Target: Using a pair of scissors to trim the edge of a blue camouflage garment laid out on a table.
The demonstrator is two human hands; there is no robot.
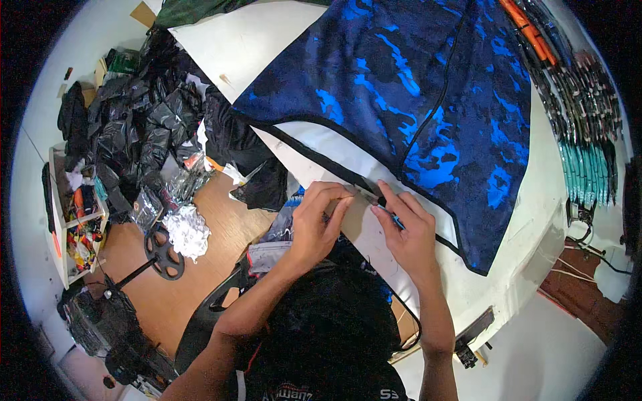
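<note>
A blue and black camouflage-patterned garment (374, 100) lies spread over the white table, with black binding along its edges and a white underside showing at the near edge. My left hand (317, 224) is closed in a pinch at the black binding (321, 160), by the garment's near edge. Close beside it, my right hand (409, 234) grips a small slim tool with dark and blue parts (396, 219), its tip pointing toward the left fingertips. Its exact kind is hidden by the fingers.
White table (231, 50) extends under and around the garment. Bagged black items (154, 127) pile up at left, above a box of thread spools (77, 220) and a black spoked wheel (164, 254). Stacked packaged garments (582, 120) line the right. Crumpled white material (187, 230) lies near the wheel.
</note>
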